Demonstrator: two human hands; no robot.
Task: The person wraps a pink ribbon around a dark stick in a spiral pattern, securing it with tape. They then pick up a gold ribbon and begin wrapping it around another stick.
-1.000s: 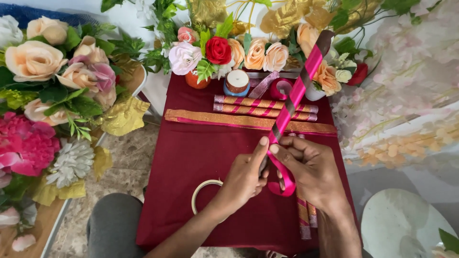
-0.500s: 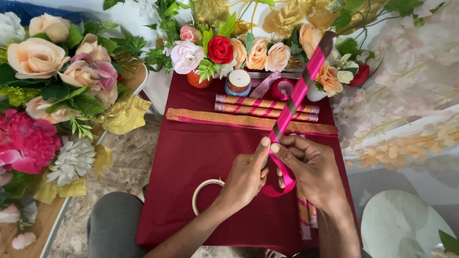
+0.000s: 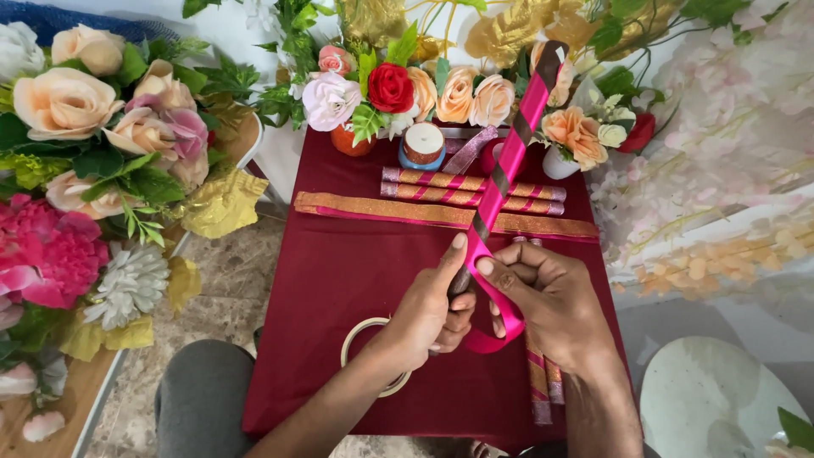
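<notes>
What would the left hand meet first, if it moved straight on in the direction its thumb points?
Probably the gold-and-pink strip lying across the maroon cloth; beyond the left hand, only bare cloth shows first, though height is unclear.

Cloth-covered table (image 3: 339, 280): flower row (image 3: 407, 89) along far edge, tape roll (image 3: 422, 144) just in front. Wrapped sticks (image 3: 441, 182) lie crosswise behind a flat band (image 3: 381, 208). Both hands, left (image 3: 428, 309) and right (image 3: 551, 305), at centre-right hold a slanted stick (image 3: 509, 161). Ring (image 3: 360, 335) lies under left wrist, toward near edge. More sticks (image 3: 543, 382) near right edge.
</notes>
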